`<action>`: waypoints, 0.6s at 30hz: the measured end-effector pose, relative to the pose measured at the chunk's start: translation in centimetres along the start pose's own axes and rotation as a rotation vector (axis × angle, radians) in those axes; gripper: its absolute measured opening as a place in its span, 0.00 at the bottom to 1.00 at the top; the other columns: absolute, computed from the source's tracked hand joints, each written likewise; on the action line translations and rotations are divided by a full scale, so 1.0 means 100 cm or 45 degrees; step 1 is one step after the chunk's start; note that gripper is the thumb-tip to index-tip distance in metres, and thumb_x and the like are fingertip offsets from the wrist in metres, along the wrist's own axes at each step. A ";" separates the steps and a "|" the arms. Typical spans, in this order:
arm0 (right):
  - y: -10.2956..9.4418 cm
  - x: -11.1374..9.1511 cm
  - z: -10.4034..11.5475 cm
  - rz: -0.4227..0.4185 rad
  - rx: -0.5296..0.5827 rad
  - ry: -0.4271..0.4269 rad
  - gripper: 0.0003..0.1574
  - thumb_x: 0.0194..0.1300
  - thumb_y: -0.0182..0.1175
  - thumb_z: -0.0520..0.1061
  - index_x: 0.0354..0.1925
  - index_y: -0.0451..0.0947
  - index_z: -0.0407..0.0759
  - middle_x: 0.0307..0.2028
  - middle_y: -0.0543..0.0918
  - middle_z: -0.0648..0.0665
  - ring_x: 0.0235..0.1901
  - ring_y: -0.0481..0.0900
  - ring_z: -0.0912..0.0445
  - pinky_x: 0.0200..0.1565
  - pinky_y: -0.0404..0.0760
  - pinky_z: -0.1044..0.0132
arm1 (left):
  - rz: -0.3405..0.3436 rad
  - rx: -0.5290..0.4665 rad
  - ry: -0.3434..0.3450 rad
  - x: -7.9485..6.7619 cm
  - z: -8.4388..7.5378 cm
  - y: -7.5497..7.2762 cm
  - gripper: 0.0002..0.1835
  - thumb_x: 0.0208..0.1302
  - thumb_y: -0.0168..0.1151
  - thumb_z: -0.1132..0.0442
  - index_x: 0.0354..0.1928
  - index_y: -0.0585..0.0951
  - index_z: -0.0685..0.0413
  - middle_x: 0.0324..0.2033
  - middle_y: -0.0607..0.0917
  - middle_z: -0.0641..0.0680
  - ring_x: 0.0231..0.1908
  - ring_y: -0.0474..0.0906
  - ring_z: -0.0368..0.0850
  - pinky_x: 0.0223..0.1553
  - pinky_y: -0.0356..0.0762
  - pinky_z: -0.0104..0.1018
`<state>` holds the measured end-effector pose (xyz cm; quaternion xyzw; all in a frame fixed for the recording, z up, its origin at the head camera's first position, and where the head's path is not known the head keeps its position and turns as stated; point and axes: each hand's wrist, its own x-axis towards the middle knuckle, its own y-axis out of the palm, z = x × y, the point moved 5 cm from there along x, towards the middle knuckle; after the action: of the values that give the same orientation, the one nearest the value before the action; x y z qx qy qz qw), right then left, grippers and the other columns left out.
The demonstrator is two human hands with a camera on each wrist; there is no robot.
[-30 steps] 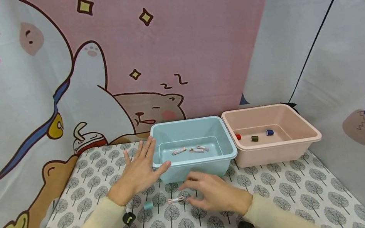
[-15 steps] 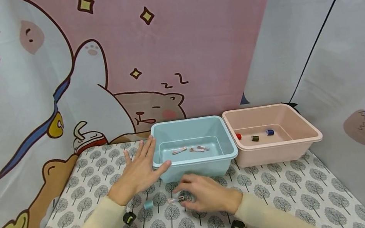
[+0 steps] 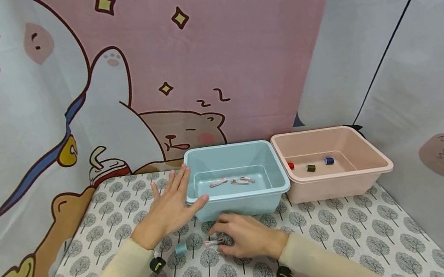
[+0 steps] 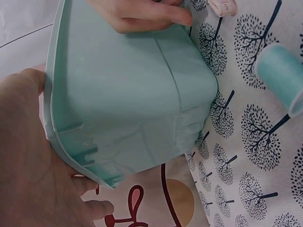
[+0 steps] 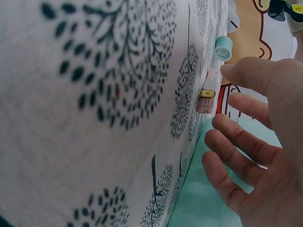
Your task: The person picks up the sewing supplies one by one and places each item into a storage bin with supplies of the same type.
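My left hand (image 3: 168, 212), fingers straight and spread, rests at the left rim of the light blue bin (image 3: 240, 206). In front of that bin, my right hand (image 3: 246, 235) reaches down over a small folded tape measure (image 3: 211, 243) lying on the cloth. The right wrist view shows this tape measure (image 5: 206, 99) as pale pink with printed numbers and a yellow metal end. Thumb and index finger hover right by it, loosely bent and apart. A teal thread spool (image 3: 180, 248) lies to the tape's left. Three similar folded tapes (image 3: 218, 182) lie inside the blue bin.
A pink bin (image 3: 335, 184) stands against the blue bin's right side, holding a red spool (image 3: 290, 165), a dark green spool (image 3: 310, 168) and a blue spool (image 3: 329, 161). Tree-print cloth (image 3: 226, 275) covers the table; a cartoon curtain (image 3: 245, 59) hangs behind.
My right hand has moved left and closer to the tape measure on the cloth. The left hand stays at the blue bin's rim.
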<state>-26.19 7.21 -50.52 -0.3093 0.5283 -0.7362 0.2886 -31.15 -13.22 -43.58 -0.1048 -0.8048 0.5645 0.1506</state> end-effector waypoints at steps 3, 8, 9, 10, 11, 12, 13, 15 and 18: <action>0.002 0.002 -0.001 0.014 0.001 0.003 0.30 0.76 0.80 0.56 0.72 0.89 0.57 0.65 0.91 0.51 0.58 0.90 0.59 0.58 0.93 0.66 | 0.002 0.005 -0.001 0.000 0.000 -0.001 0.59 0.85 0.48 0.20 0.97 0.41 0.49 0.98 0.43 0.54 0.96 0.37 0.63 0.84 0.23 0.90; 0.004 0.004 -0.004 0.039 0.006 0.012 0.30 0.76 0.80 0.56 0.72 0.89 0.58 0.66 0.91 0.51 0.57 0.90 0.60 0.57 0.93 0.68 | 0.002 0.007 -0.001 0.000 0.000 -0.001 0.60 0.84 0.47 0.19 0.97 0.41 0.49 0.98 0.43 0.54 0.96 0.38 0.64 0.84 0.23 0.90; 0.005 0.004 -0.004 0.041 0.007 0.011 0.31 0.76 0.80 0.57 0.72 0.89 0.58 0.66 0.91 0.51 0.56 0.89 0.60 0.56 0.92 0.69 | 0.002 0.011 -0.001 0.000 0.000 -0.001 0.60 0.84 0.47 0.19 0.97 0.41 0.49 0.98 0.43 0.54 0.96 0.38 0.64 0.84 0.23 0.91; 0.006 0.005 -0.005 0.044 0.005 0.012 0.31 0.76 0.80 0.57 0.72 0.89 0.58 0.66 0.91 0.51 0.56 0.89 0.61 0.55 0.92 0.70 | 0.002 0.012 -0.001 0.000 0.000 -0.001 0.60 0.84 0.47 0.19 0.97 0.41 0.48 0.98 0.43 0.54 0.96 0.38 0.64 0.85 0.23 0.91; 0.006 0.005 -0.006 0.047 0.003 0.012 0.31 0.76 0.80 0.57 0.72 0.89 0.57 0.66 0.91 0.51 0.55 0.89 0.61 0.54 0.91 0.71 | 0.002 0.014 -0.002 0.000 0.000 -0.001 0.60 0.84 0.47 0.19 0.97 0.41 0.48 0.98 0.43 0.54 0.96 0.38 0.64 0.85 0.23 0.91; 0.007 0.006 -0.007 0.049 0.002 0.012 0.31 0.76 0.80 0.58 0.72 0.89 0.57 0.65 0.91 0.51 0.54 0.89 0.61 0.53 0.90 0.72 | 0.002 0.014 -0.002 0.000 0.000 -0.001 0.60 0.84 0.47 0.19 0.97 0.41 0.48 0.98 0.43 0.54 0.96 0.38 0.64 0.85 0.23 0.91; 0.008 0.006 -0.007 0.049 0.004 0.011 0.31 0.75 0.80 0.58 0.72 0.89 0.58 0.65 0.91 0.51 0.53 0.89 0.62 0.52 0.90 0.72 | 0.003 0.013 -0.002 0.000 0.000 -0.001 0.60 0.84 0.47 0.19 0.97 0.41 0.48 0.98 0.43 0.54 0.96 0.38 0.64 0.85 0.23 0.91; 0.009 0.007 -0.007 0.054 0.006 0.017 0.31 0.75 0.81 0.58 0.71 0.90 0.58 0.64 0.91 0.51 0.52 0.88 0.63 0.51 0.89 0.73 | 0.003 0.011 -0.002 0.000 0.000 0.000 0.60 0.84 0.48 0.19 0.97 0.41 0.49 0.98 0.43 0.54 0.96 0.38 0.64 0.84 0.24 0.91; 0.010 0.008 -0.007 0.059 0.011 0.026 0.31 0.74 0.82 0.59 0.71 0.90 0.59 0.63 0.91 0.52 0.52 0.88 0.64 0.53 0.91 0.71 | 0.002 -0.003 -0.002 0.000 -0.001 0.000 0.59 0.85 0.49 0.20 0.98 0.41 0.49 0.98 0.44 0.54 0.96 0.38 0.64 0.84 0.23 0.91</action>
<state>-27.14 6.74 -51.55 -0.2881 0.5352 -0.7347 0.3014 -31.16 -13.17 -43.53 -0.1050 -0.8054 0.5639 0.1494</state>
